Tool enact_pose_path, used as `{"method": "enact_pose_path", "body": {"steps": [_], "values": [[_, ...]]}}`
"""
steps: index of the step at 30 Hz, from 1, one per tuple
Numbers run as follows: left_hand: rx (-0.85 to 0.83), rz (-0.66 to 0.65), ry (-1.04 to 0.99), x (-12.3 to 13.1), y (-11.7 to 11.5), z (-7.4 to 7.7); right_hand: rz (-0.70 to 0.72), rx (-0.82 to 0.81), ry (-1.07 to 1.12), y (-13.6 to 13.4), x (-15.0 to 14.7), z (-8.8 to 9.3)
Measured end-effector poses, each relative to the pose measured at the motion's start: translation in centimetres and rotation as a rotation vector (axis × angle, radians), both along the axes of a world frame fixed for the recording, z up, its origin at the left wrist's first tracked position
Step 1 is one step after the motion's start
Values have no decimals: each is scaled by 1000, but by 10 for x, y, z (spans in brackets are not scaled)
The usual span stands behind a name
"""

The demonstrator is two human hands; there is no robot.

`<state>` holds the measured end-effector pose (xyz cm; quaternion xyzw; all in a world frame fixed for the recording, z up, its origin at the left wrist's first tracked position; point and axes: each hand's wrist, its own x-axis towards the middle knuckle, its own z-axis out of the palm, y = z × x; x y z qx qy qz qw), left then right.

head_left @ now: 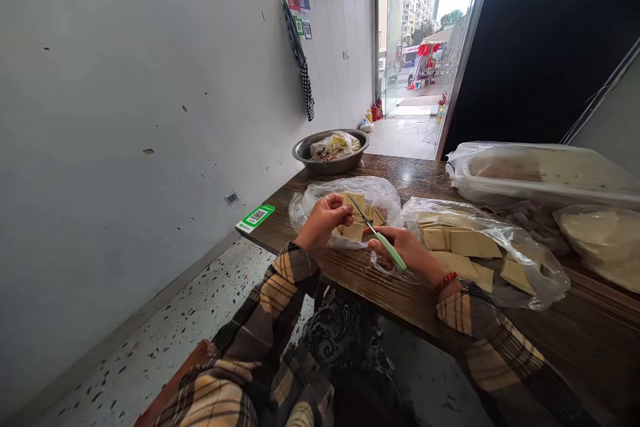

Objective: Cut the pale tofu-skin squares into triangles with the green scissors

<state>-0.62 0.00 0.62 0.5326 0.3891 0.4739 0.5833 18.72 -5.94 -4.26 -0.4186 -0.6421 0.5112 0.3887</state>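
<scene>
The cutting was judged to be partly done: small pieces [354, 231] were gathered in the left bag [381, 191] on the bench [345, 265], while larger slabs [467, 241] were left in the right bag [547, 281]. A square slice [359, 199] was pinched above the left bag by the left hand [326, 220]. Green-handled scissors [392, 251] were gripped by the right hand [407, 252], their blades held against the slice; how far these were parted could not be told.

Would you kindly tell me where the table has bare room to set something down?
Bare wood shows between the metal basin and wrapped tray, and narrowly between the green card and left bag. The right side, with its other bags and tray, is crowded.
</scene>
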Motion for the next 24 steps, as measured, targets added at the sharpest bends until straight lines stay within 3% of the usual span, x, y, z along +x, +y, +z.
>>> {"method": "enact_pose_path", "body": {"steps": [5, 14, 24], "values": [[-16, 0, -14, 0, -1, 1, -40, 31, -78, 1, 0, 1], [53, 153, 108, 7, -1, -1, -131, 142, -189, 4, -1, -2], [80, 64, 132, 7, 1, 2, -168, 220, -244, 7, 2, -3]]}}
